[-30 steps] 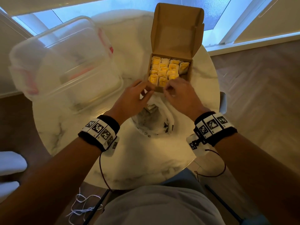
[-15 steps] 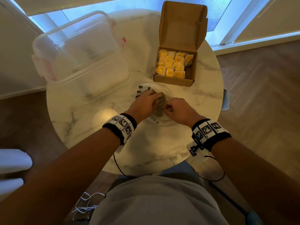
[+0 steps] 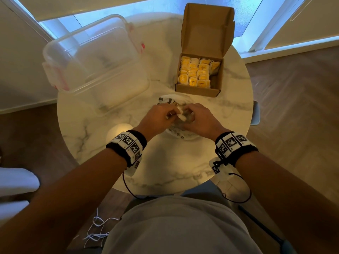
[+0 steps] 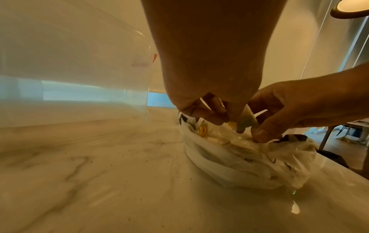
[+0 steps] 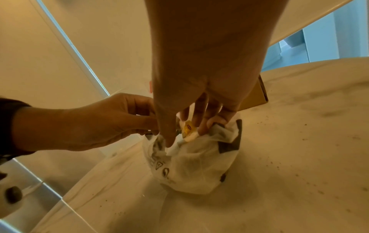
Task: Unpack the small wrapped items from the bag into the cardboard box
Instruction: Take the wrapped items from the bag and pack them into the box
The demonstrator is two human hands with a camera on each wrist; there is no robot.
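The open cardboard box (image 3: 199, 90) stands at the table's far right, holding several yellow wrapped items (image 3: 194, 74). Just in front of it lies the crumpled white bag (image 3: 169, 100) (image 4: 239, 165) (image 5: 195, 165) with black print. My left hand (image 3: 171, 114) (image 4: 229, 119) pinches one small wrapped item (image 3: 180, 115) (image 4: 246, 122) (image 5: 188, 128) just above the bag's mouth. My right hand (image 3: 189, 114) (image 5: 188, 135) grips the bag's rim, thumb on the near edge and fingers curled over the far edge. More items show inside the bag.
A large clear plastic container (image 3: 95, 57) with red clips takes up the table's left rear. The round marble table (image 3: 165, 171) has bare room near me. White cord (image 3: 97, 230) lies on the floor by my legs.
Both hands drew back from the box to the bag. The left hand dipped into the bag and now holds a wrapped item at its mouth; the right hand took hold of the rim.
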